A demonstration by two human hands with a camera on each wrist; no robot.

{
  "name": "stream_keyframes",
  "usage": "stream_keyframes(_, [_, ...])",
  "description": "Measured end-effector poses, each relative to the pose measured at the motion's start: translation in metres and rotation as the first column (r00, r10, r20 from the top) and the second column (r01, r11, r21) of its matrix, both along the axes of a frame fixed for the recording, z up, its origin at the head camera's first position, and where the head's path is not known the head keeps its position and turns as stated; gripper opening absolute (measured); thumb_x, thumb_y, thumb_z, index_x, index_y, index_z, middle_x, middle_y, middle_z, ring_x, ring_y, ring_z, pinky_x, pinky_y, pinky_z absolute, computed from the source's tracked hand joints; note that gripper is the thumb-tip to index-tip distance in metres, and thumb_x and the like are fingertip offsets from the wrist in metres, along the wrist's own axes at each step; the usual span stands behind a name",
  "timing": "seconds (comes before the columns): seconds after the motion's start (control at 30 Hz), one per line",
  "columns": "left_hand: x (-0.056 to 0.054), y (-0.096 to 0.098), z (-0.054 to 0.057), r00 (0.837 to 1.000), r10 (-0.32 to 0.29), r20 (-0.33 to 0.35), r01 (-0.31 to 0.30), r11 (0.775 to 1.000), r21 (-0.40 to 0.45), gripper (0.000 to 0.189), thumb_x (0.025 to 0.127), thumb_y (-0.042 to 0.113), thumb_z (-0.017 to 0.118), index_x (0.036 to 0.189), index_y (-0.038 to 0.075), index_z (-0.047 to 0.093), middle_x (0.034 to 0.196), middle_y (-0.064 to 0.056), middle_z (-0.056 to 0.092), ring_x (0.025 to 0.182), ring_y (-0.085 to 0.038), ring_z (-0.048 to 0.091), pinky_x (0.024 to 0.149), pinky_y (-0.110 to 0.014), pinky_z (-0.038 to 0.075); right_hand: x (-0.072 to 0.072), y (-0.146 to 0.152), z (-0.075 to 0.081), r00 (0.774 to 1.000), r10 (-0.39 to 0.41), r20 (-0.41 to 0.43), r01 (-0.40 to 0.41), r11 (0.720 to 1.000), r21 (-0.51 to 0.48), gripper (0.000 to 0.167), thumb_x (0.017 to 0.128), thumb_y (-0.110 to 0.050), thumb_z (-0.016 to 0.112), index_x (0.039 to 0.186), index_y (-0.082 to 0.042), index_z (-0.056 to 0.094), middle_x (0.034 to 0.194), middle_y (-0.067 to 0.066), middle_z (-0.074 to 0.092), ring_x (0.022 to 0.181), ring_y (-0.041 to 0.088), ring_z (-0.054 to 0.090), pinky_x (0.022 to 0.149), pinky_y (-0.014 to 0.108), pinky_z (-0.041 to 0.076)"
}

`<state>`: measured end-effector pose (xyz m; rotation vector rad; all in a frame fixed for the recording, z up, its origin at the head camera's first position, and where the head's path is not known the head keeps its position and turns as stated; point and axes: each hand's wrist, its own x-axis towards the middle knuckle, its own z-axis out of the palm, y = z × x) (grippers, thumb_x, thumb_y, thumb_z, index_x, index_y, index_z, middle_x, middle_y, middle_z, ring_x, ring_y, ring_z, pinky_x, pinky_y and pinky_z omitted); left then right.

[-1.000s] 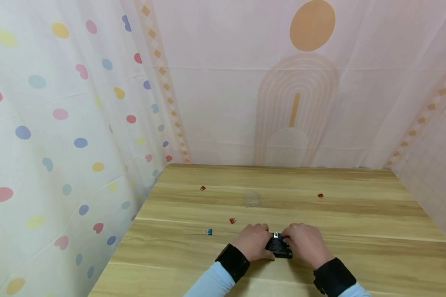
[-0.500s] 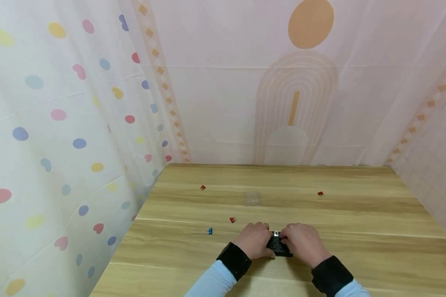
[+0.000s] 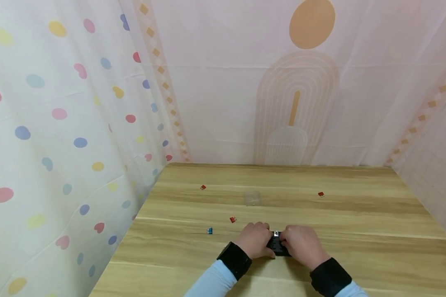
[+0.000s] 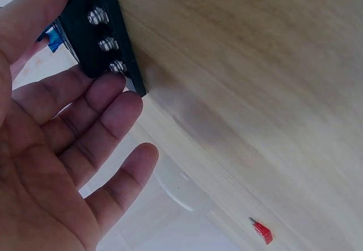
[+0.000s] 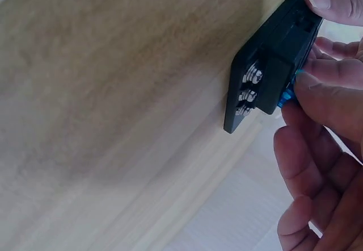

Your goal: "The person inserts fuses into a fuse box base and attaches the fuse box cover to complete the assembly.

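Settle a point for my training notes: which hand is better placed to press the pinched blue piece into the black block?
Probably the right hand: it pinches the blue piece at the black block. The left hand grips the block's edge, so it seems better suited to steadying.

My sleeves (image 3: 212,281) are pale blue, my wristbands (image 3: 235,260) black; the block (image 3: 276,248) is black with silvery screws (image 5: 247,95), the fuse (image 5: 286,97) I pinch blue, the table (image 3: 163,255) streaked yellow-brown, the left curtain (image 3: 65,152) white with multicoloured spots
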<state>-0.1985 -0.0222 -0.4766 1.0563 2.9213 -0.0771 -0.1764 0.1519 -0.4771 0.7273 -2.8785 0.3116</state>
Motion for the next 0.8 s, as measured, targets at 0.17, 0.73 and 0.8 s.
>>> stream_keyframes(0.17, [-0.0006, 0.0006, -0.0003, 1.0, 0.007, 0.014, -0.007, 1.0, -0.006, 0.044, 0.074, 0.055, 0.082, 0.095, 0.017, 0.075, 0.087, 0.007, 0.059, 0.079, -0.009, 0.053, 0.071, -0.028, 0.044, 0.0004, 0.0011, -0.0021, 1.0, 0.025, -0.009, -0.025, 1.0, 0.016, 0.012, 0.078, -0.009, 0.082, 0.072, -0.016, 0.074, 0.069, -0.008, 0.057, 0.058, 0.006, 0.047, 0.053, 0.027, 0.042])
stream_keyframes(0.73, [0.0004, 0.0019, 0.0027, 1.0, -0.006, -0.001, 0.006, 1.0, -0.028, 0.044, 0.075, 0.056, 0.081, 0.095, 0.017, 0.076, 0.087, 0.007, 0.06, 0.079, -0.009, 0.054, 0.067, -0.027, 0.044, -0.0034, 0.0043, 0.0046, 0.997, 0.07, 0.04, -0.07, 0.998, -0.009, 0.016, 0.079, -0.008, 0.081, 0.069, -0.017, 0.071, 0.066, -0.01, 0.059, 0.058, 0.005, 0.045, 0.056, 0.028, 0.042])
stream_keyframes(0.8, [0.0006, 0.0019, 0.0036, 1.0, -0.002, 0.003, 0.002, 1.0, -0.028, 0.044, 0.075, 0.055, 0.081, 0.095, 0.017, 0.076, 0.087, 0.007, 0.059, 0.079, -0.009, 0.054, 0.068, -0.027, 0.044, -0.0039, 0.004, 0.0044, 0.996, 0.077, 0.043, -0.076, 0.997, -0.014, 0.016, 0.079, -0.007, 0.081, 0.07, -0.016, 0.071, 0.067, -0.01, 0.059, 0.059, 0.005, 0.045, 0.056, 0.028, 0.042])
